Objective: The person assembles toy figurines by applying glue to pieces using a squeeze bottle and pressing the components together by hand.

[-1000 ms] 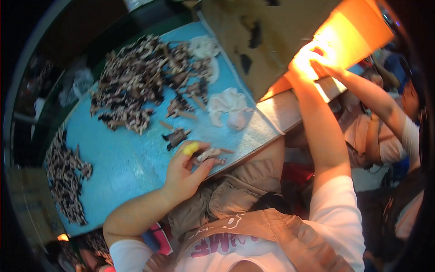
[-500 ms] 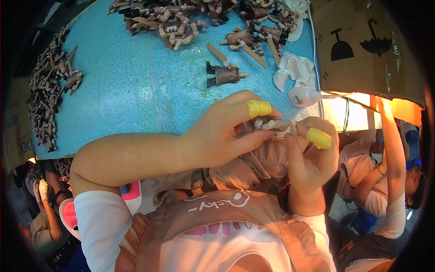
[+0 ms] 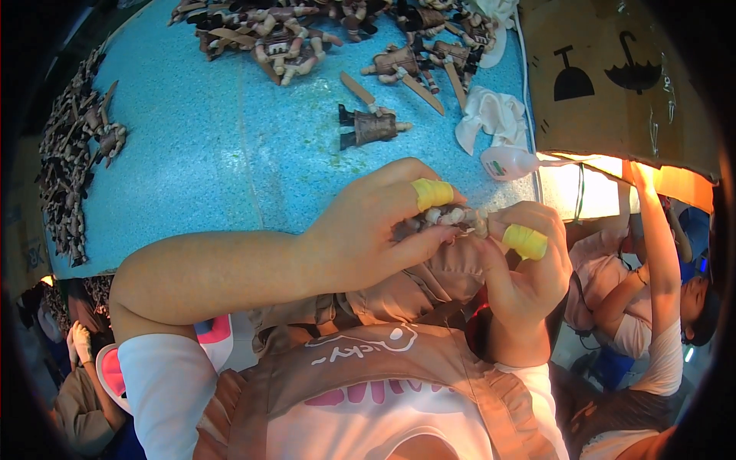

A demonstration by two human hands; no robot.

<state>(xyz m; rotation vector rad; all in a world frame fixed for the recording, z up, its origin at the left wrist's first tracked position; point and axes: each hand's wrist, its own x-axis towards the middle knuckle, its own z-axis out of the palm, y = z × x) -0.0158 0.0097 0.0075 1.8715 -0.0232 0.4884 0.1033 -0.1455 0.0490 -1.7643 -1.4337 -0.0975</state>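
- A blue table with tiny speckles holds everything.
- A big heap of small brown toy figures lies along the far edge.
- More figures lie in a row at the left edge.
- One brown figure lies alone near the middle.
- A white cloth lies at the right, with a white bottle just beside it.

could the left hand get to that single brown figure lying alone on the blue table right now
Probably not at once: the left hand is closed on a small figure shared with the right hand. The lone brown figure lies just beyond on the blue table, with nothing between.
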